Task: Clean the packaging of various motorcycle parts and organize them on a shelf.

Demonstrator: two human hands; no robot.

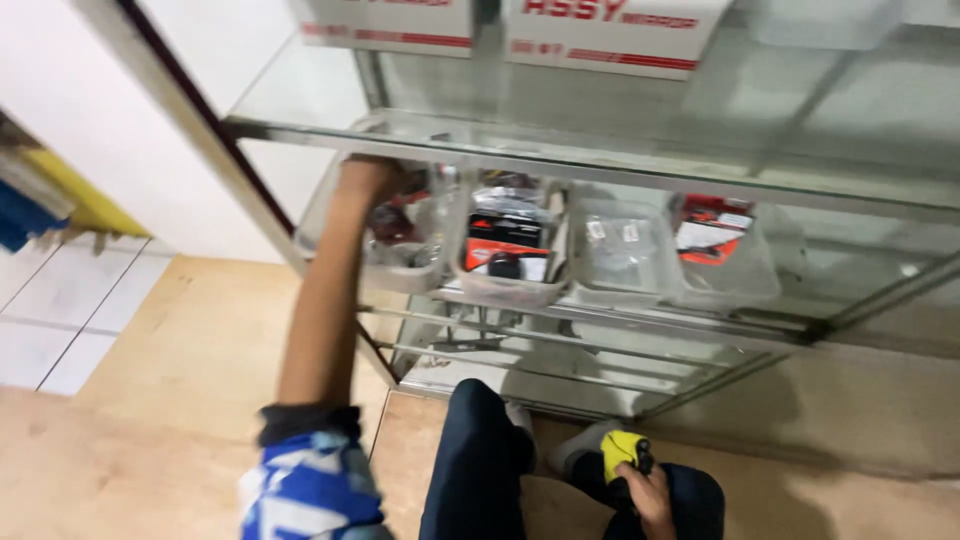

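Note:
My left hand (372, 180) reaches under a glass shelf (560, 165) into the leftmost clear plastic bin (400, 272). The bin holds small packets, one red and dark. The fingers are partly hidden by the shelf edge, and I cannot tell whether they grip anything. My right hand (648, 492) rests low by my knee and is closed around a yellow and black object (622, 450). My dark trouser legs (470, 460) show at the bottom.
Three more clear bins (505, 290) (620, 285) (735, 285) with packaged parts stand in a row on a glass shelf. White boxes with red print (610, 35) sit on the top shelf. Metal cabinet frame (215, 150), wooden floor (180, 350), white tiles (60, 310).

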